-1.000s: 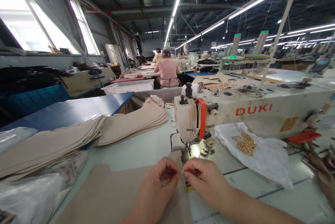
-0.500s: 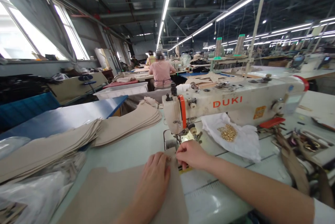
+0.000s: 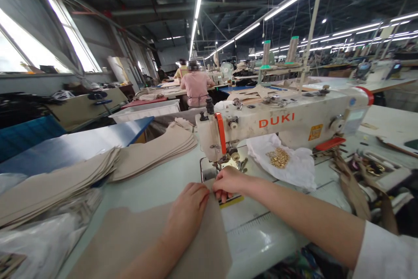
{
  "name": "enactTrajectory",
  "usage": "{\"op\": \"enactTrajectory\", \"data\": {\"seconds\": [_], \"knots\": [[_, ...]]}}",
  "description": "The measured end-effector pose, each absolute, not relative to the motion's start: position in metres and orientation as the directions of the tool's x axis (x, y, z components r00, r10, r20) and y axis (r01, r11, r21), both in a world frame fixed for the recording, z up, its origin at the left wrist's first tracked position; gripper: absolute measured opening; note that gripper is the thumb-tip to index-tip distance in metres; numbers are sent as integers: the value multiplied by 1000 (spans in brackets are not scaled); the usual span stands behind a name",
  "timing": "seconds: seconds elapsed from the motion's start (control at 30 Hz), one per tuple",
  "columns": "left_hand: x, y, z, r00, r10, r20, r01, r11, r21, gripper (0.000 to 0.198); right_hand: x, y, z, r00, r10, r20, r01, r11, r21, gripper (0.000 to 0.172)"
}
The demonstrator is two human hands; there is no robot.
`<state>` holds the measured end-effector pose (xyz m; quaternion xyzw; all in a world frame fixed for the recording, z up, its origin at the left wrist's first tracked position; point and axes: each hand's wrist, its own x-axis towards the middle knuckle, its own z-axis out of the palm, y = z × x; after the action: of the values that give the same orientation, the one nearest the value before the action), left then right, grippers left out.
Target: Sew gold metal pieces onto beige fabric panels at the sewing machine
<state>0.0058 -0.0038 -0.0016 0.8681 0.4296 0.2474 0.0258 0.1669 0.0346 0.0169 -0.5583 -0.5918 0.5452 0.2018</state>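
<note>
A beige fabric panel (image 3: 130, 231) lies on the pale green sewing table, its far corner close to the needle area of the white DUKI sewing machine (image 3: 277, 119). My left hand (image 3: 189, 209) rests on that panel, fingers bent and drawn together at its far right corner. Just right of them, my right hand (image 3: 228, 181) is closed in a pinch at the panel's edge, below the presser foot. Whatever is between the right fingertips is too small and covered to make out. Fingers of both hands nearly meet.
Stacked beige panels (image 3: 153, 150) lie left of the machine, clear plastic bags (image 3: 42, 235) nearer me. Gold metal rings (image 3: 278, 157) sit on white wrapping (image 3: 300, 168) under the machine arm. Straps (image 3: 354, 192) hang at the right. A person in pink (image 3: 197, 87) sits ahead.
The view has shifted slightly, so the scene sits a little further left and higher. Both hands stay at the panel's corner, their fingertips still close together.
</note>
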Motion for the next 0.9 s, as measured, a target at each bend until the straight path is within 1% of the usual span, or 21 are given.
{"op": "enactTrajectory", "data": {"seconds": [0.17,0.27,0.33,0.43,0.53,0.57,0.6,0.67,0.7,0.73,0.8,0.9], "knots": [[12,3,-2,552,736,392,720,-658,222,24,165,38,19,-301,875,-378,504,-191,-842,31],[15,4,-1,557,742,372,725,-653,218,23,167,38,17,-323,885,-335,550,-113,-827,30],[15,5,0,558,739,378,723,-656,217,22,171,35,15,-334,907,-254,581,-14,-814,25],[15,6,-1,552,733,398,718,-660,221,21,183,23,10,-347,937,-36,627,203,-753,16],[14,8,-6,546,710,444,700,-678,224,19,196,9,5,-432,891,143,639,414,-649,15],[13,9,-8,544,697,467,690,-688,224,19,199,6,2,-478,858,188,643,487,-591,16],[13,9,-9,541,683,490,680,-698,223,19,202,4,0,-524,820,232,651,561,-512,17],[13,10,-10,534,659,530,663,-715,223,19,204,3,-3,-603,736,306,671,676,-305,20],[13,10,-10,531,652,541,656,-720,224,19,204,4,-5,-633,701,330,677,707,-204,21],[13,9,-10,526,648,551,653,-723,227,19,204,5,-5,-650,677,345,682,720,-127,21],[13,9,-10,517,642,566,647,-727,232,18,203,6,-7,-660,663,353,690,721,-66,19],[13,9,-9,511,638,576,643,-729,237,17,202,8,-8,-673,652,349,684,728,-41,17]]}}
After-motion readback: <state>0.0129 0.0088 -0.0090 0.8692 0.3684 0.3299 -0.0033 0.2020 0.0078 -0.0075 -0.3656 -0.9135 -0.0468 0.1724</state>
